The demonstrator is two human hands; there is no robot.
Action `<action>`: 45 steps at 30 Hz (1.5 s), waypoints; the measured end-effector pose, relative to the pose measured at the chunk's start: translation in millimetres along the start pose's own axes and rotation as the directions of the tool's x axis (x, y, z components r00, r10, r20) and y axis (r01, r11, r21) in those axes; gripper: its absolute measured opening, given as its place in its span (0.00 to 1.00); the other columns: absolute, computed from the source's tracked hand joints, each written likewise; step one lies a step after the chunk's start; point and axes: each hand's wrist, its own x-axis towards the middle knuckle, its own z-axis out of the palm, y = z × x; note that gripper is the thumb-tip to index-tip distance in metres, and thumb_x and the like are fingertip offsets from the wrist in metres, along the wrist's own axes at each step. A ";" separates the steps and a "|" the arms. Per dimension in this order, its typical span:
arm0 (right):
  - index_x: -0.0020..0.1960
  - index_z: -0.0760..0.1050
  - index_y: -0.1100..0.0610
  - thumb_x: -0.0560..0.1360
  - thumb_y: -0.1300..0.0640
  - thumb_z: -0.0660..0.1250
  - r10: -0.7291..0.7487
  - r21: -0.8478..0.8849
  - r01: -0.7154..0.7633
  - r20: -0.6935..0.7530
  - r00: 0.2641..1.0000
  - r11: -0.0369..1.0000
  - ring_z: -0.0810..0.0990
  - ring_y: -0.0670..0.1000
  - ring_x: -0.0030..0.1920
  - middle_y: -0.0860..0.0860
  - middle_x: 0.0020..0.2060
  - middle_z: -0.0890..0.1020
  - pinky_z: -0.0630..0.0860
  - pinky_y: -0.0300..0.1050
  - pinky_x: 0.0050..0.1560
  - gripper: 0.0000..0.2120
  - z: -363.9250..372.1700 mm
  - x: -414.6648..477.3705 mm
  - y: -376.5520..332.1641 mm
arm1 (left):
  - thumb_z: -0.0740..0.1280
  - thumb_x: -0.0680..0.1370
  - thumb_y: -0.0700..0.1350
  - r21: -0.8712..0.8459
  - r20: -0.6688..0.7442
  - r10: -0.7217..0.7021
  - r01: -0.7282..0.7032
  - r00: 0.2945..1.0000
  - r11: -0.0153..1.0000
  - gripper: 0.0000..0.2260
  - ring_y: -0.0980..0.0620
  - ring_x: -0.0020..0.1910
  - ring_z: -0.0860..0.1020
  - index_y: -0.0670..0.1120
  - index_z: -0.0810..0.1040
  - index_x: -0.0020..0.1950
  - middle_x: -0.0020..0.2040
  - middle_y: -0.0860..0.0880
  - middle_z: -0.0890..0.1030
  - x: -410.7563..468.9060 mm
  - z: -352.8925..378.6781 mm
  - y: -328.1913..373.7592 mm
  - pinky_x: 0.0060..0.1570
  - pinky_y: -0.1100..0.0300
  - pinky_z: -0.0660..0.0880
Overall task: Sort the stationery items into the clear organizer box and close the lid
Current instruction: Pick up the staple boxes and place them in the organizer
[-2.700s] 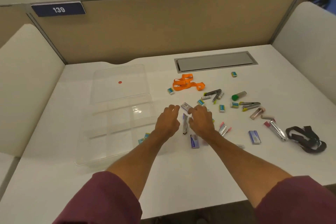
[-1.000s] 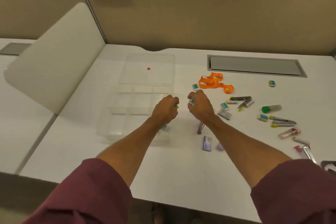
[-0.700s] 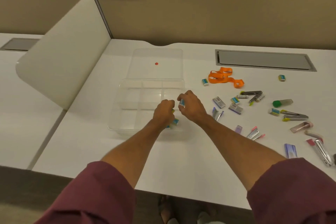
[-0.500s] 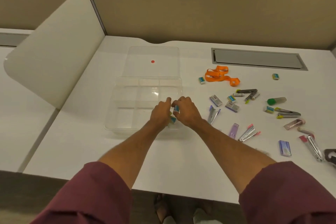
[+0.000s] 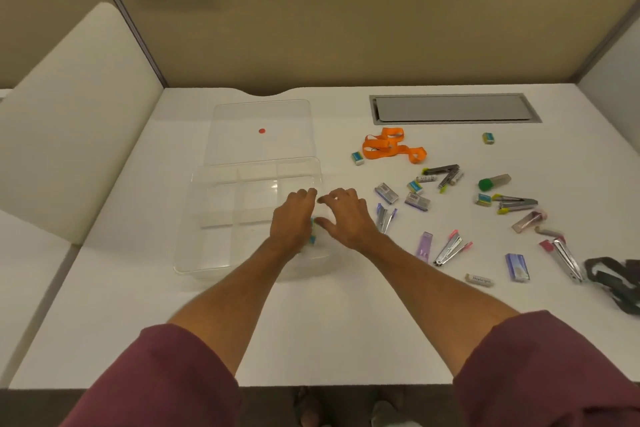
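Observation:
The clear organizer box [image 5: 221, 218] stands open left of centre on the white desk. Its lid [image 5: 259, 128], marked with a red dot, lies flat behind it. My left hand [image 5: 294, 218] hovers palm down over the box's near right compartment. Small blue-and-white erasers [image 5: 313, 239] show just under its edge, inside the box. My right hand [image 5: 346, 215] is beside it at the box's right wall, fingers spread, holding nothing. More stationery lies scattered to the right: an eraser [image 5: 357, 158], staple boxes [image 5: 386, 192], small staplers [image 5: 450, 248] and a green-capped tube [image 5: 493, 182].
An orange lanyard [image 5: 391, 147] lies behind the loose items and a black strap [image 5: 616, 281] sits at the right edge. A grey cable hatch [image 5: 453, 108] is set into the desk at the back. Beige partitions close in the back and sides.
Both hands carried small erasers from the scattered pile leftward to the box. The right hand's fingers have now spread, and erasers lie in the near right compartment.

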 end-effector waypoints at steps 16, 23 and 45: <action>0.73 0.61 0.54 0.78 0.53 0.63 0.392 0.039 -0.390 -0.065 0.918 0.920 0.62 0.57 0.71 0.57 0.70 0.65 0.70 0.51 0.65 0.26 -53.4 -32.2 172.7 | 0.67 0.76 0.50 -0.012 0.130 0.224 -0.224 0.966 0.974 0.22 0.46 0.66 0.70 0.45 0.69 0.68 0.69 0.46 0.71 70.6 49.6 133.0 0.60 0.52 0.72; 0.71 0.64 0.57 0.75 0.68 0.59 0.456 -0.018 -0.459 -0.097 0.885 0.888 0.68 0.61 0.64 0.60 0.64 0.70 0.74 0.53 0.58 0.25 -60.4 -44.7 244.2 | 0.62 0.80 0.47 -0.058 0.118 0.228 -0.223 0.966 0.973 0.20 0.46 0.71 0.66 0.44 0.66 0.71 0.72 0.45 0.68 94.8 70.8 176.2 0.67 0.52 0.67; 0.57 0.73 0.59 0.71 0.70 0.60 0.355 0.005 -0.356 -0.066 0.932 0.935 0.72 0.59 0.57 0.58 0.56 0.72 0.72 0.48 0.44 0.17 -77.0 -18.7 298.9 | 0.65 0.79 0.42 -0.109 0.236 -0.062 0.090 0.970 0.990 0.25 0.44 0.60 0.76 0.44 0.58 0.73 0.64 0.41 0.75 143.6 99.1 219.2 0.54 0.51 0.77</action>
